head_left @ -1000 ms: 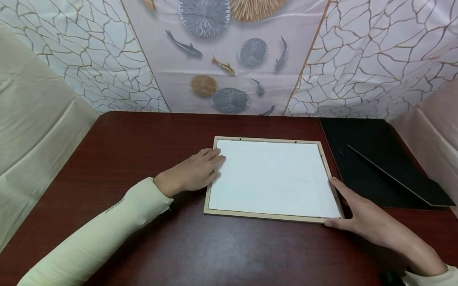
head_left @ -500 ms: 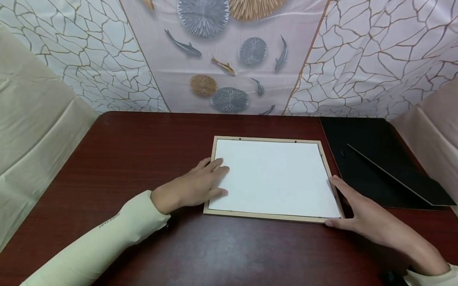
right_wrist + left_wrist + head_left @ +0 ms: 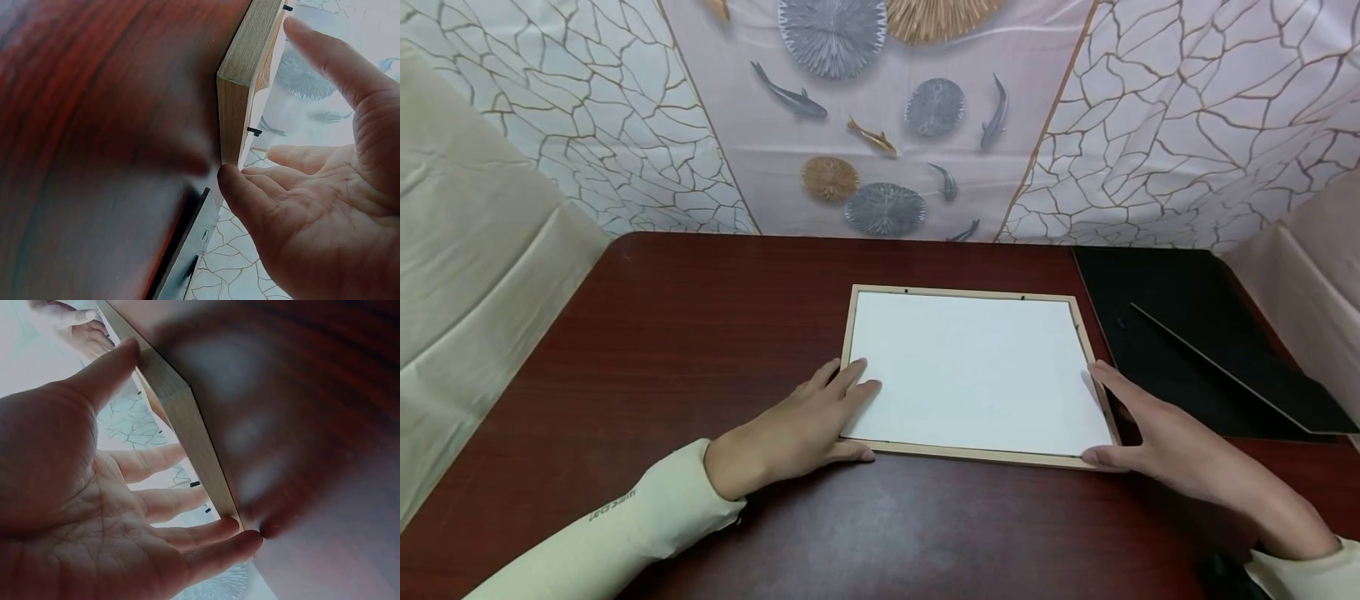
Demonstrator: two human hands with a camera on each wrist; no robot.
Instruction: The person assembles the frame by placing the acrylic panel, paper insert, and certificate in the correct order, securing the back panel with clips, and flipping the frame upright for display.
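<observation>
A light wooden picture frame (image 3: 977, 455) lies flat on the table, filled by a plain white sheet (image 3: 973, 375). Small dark tabs stick up along its inner edge, one of them at the far side (image 3: 1022, 297). My left hand (image 3: 790, 433) rests at the near left corner: thumb against the front edge, fingers spread over the left side. Across from it, my right hand (image 3: 1180, 450) touches the near right corner, its fingers along the right side. In the right wrist view, fingertips (image 3: 230, 175) meet the frame's side while the thumb stays above the edge.
A black backing board (image 3: 1157, 283) with a raised stand leg (image 3: 1247, 367) lies at the table's right, close beside the frame. The dark red wooden table (image 3: 700, 317) ends against a patterned cloth (image 3: 880, 125) at the back.
My left hand has slid toward me along the frame's left side, down to the near corner, and its thumb now reaches the front edge. The right hand has hardly moved.
</observation>
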